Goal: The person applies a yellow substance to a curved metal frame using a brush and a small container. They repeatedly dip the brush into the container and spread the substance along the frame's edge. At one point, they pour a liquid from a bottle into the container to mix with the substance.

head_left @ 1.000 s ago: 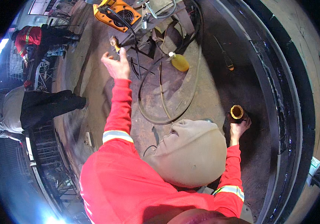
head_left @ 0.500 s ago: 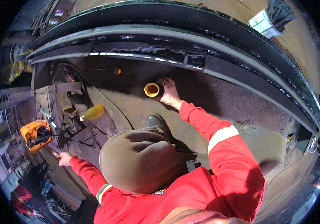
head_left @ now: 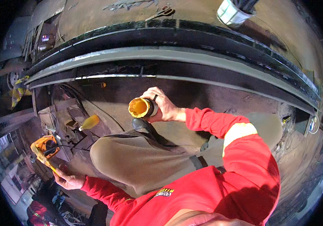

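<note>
My right hand [head_left: 163,107] is wrapped around a dark can [head_left: 154,108], lifted above the floor in front of my knees. The can's open mouth tilts toward me, its rim and inside coated in yellow paint. Out at the lower left, my left hand [head_left: 69,180] grips a paintbrush [head_left: 42,157] by its thin yellow handle. The brush's yellowish head points up and away, overlapping an orange machine [head_left: 49,146] with a round dark opening. Between my hands, a yellow bottle [head_left: 90,122] lies among cables and metal pieces.
Long dark steel beams [head_left: 191,56] cross in front of me. Beyond them stand a white bucket [head_left: 227,16] of dark rods and a scissor-like tool [head_left: 166,11]. An orange-handled tool [head_left: 103,85] lies near the beam. A person in red [head_left: 37,213] is at the lower left.
The can has come up and closer to me in my right hand, shifting left in view. My left hand has raised the brush, which now shows clearly. The view has tilted farther ahead.
</note>
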`<state>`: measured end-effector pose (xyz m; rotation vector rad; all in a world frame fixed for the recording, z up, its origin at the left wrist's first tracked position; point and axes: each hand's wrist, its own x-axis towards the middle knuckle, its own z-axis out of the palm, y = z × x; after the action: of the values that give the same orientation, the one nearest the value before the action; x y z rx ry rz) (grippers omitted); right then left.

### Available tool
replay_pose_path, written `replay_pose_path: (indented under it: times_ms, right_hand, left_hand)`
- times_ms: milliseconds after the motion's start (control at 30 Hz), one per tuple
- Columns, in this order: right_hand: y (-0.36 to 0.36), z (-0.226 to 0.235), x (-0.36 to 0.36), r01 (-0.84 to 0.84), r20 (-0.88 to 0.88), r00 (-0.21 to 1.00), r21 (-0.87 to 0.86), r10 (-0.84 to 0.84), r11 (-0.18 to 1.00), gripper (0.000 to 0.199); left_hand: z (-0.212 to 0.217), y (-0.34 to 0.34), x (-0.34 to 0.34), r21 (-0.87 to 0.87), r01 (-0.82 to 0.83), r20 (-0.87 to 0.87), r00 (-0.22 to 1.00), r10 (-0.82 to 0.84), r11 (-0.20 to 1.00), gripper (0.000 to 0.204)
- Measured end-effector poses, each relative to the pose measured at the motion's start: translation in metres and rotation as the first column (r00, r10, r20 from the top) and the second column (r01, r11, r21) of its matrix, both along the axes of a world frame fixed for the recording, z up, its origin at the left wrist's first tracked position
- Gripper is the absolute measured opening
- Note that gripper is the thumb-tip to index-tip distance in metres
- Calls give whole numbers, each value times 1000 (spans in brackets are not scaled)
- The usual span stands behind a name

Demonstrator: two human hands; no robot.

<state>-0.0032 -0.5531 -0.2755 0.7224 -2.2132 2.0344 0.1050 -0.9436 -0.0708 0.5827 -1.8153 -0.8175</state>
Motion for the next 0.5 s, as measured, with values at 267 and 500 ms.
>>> replay_pose_path:
  times_ms: [267, 500]
  right_hand:
    - [172, 155, -5, 293, -172, 947, 121, -271, 948, 66]
    - [273, 166, -8, 399, -219, 908, 188, -358, 897, 69]
  left_hand:
    - [117, 180, -87, 110, 847, 162, 500, -851, 519, 31]
    - [225, 400, -139, -142, 986, 802, 60, -595, -92, 24]
